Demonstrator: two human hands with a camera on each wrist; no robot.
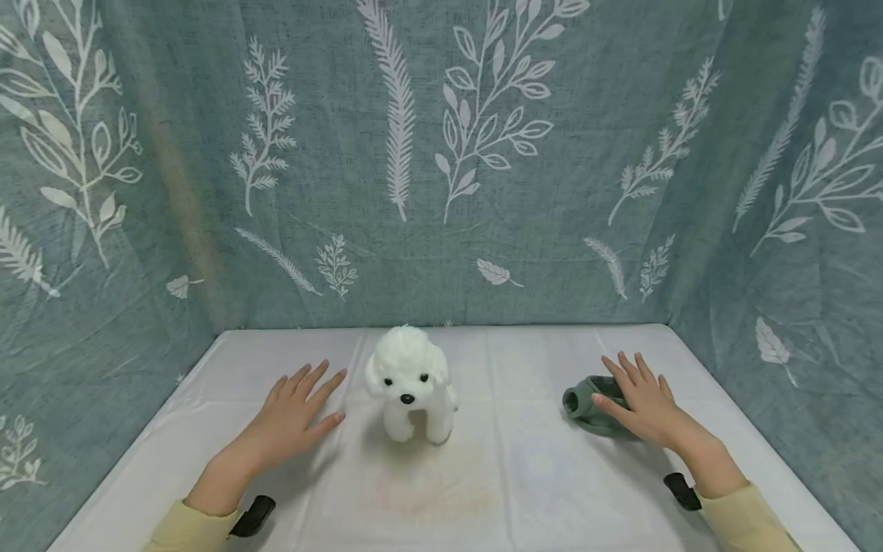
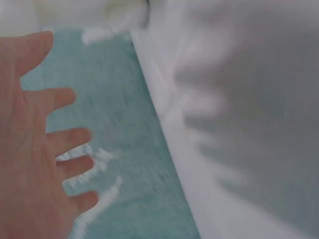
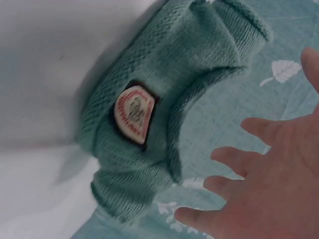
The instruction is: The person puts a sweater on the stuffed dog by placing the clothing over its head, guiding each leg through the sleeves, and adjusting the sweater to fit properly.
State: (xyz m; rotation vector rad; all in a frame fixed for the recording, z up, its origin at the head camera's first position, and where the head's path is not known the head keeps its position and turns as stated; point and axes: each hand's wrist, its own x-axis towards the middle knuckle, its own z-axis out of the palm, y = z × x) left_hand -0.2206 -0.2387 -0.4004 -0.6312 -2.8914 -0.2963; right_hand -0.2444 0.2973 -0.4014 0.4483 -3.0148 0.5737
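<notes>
A white plush dog (image 1: 408, 376) with black eyes and nose stands upright on the table, facing the head camera. To its left, my left hand (image 1: 290, 420) is held with fingers spread and nothing in it; its palm (image 2: 25, 139) shows in the left wrist view. Over on the right lies a small green knitted sweater (image 3: 144, 94) with short sleeves and a red-and-white patch (image 3: 134, 113). My right hand (image 1: 647, 405) hovers over it, fingers extended, and covers part of the sweater in the head view.
A white cloth covers the table (image 1: 483, 491), with a fold line running down it. Grey-green curtains (image 1: 331, 153) with white leaf prints enclose the back and both sides. Black straps (image 1: 254, 515) sit at both wrists by the pale yellow sleeves (image 1: 189, 529).
</notes>
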